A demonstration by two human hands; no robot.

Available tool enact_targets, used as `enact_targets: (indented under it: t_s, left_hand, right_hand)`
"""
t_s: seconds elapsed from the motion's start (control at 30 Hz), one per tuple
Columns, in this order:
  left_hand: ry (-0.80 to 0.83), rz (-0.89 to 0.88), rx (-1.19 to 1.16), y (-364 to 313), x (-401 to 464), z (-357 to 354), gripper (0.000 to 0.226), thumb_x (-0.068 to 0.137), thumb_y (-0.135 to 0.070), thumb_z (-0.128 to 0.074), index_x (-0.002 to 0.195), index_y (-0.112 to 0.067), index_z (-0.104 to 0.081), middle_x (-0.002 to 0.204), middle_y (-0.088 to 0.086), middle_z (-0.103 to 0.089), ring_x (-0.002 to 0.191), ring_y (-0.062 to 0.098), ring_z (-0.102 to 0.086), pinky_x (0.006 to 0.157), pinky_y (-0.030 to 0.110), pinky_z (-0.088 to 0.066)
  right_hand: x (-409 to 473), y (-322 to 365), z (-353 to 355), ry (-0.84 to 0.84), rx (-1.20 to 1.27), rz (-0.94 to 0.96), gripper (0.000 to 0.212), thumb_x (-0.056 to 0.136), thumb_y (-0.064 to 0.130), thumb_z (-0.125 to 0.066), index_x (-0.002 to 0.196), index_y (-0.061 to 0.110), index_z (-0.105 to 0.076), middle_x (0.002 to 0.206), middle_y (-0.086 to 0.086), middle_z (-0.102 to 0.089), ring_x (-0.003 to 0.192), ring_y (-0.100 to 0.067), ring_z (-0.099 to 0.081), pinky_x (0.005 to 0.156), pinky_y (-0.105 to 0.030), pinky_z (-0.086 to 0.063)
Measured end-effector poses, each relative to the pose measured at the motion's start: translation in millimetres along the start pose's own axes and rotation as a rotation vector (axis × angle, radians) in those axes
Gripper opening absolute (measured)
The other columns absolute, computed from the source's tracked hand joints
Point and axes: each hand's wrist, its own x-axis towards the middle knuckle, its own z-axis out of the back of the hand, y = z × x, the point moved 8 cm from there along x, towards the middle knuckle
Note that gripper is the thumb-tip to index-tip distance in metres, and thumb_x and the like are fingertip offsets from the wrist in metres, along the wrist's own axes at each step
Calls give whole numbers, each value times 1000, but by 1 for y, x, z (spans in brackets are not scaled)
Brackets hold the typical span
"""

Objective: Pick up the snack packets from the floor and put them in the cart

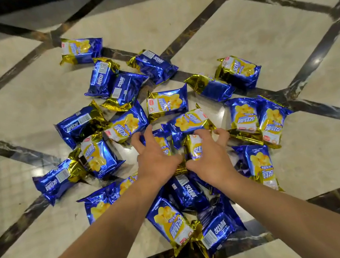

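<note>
Several blue-and-gold snack packets (167,103) lie scattered over the tiled floor (260,33), some face up, some face down. My left hand (154,157) is spread flat over a packet (162,144) in the middle of the pile, fingers apart and touching it. My right hand (211,155) is beside it, with its curled index finger and thumb closed around a small packet (196,147) held between the two hands. Both forearms come in from the bottom edge and cover parts of the nearest packets. No cart is in view.
The floor is cream marble with dark diagonal bands (316,51). Packets ring my hands on every side, from the far one (81,49) to the near ones (172,223) between my forearms. Bare floor lies beyond the pile to the left, right and far side.
</note>
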Motion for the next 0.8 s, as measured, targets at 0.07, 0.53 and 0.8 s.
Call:
enact_targets:
  t_s: [0.07,0.53,0.8]
  left_hand:
    - [-16,-41,4,-15,-11,12,106,62,-27,-78,148,-35,-16,147,-17,3,112,24,-49,95,43,-50]
    - [-413,-174,-16,-254,-280,325,64,73,-26,-68,129,-32,-38,130,-16,-21,97,16,-57,76,43,-53]
    - [-644,-35,6,-335,-480,556,68,67,-30,-64,128,-34,-35,136,-11,-20,104,25,-56,78,49,-54]
  right_hand:
    - [-8,18,14,-26,49,42,78,71,20,-76,138,28,-38,142,3,-7,120,-29,-44,93,-39,-49]
    - [-237,354,228,-52,19,451,50,82,24,-67,129,26,-50,133,7,-37,113,-5,-45,85,-29,-42]
    - [-413,572,302,65,-28,540,50,83,27,-66,130,27,-49,134,4,-37,114,-10,-47,87,-27,-40]
